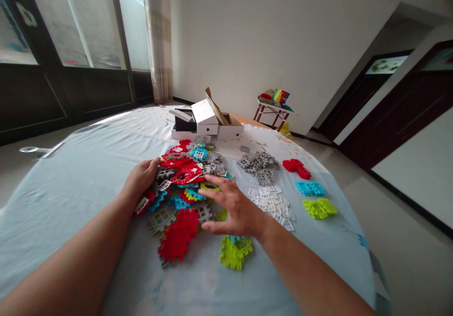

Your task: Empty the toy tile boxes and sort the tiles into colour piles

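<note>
A mixed heap of plastic interlocking tiles [184, 174], red, blue, grey, white and lime, lies in the middle of a round table [71, 184] with a pale blue cloth. My left hand [141, 178] rests on the heap's left edge, fingers curled over the pieces. My right hand [235, 207] lies flat over the heap's right side, fingers stretched out and apart, holding nothing. A red tile cluster [177, 236] and a lime cluster [235, 252] lie just in front of my hands.
Sorted piles sit to the right: grey [258, 164], red [296, 167], white [272, 203], blue [310, 188], lime [320, 208]. Open white boxes [207, 120] stand at the table's far side. A small red-legged stand [272, 106] with coloured items is by the wall.
</note>
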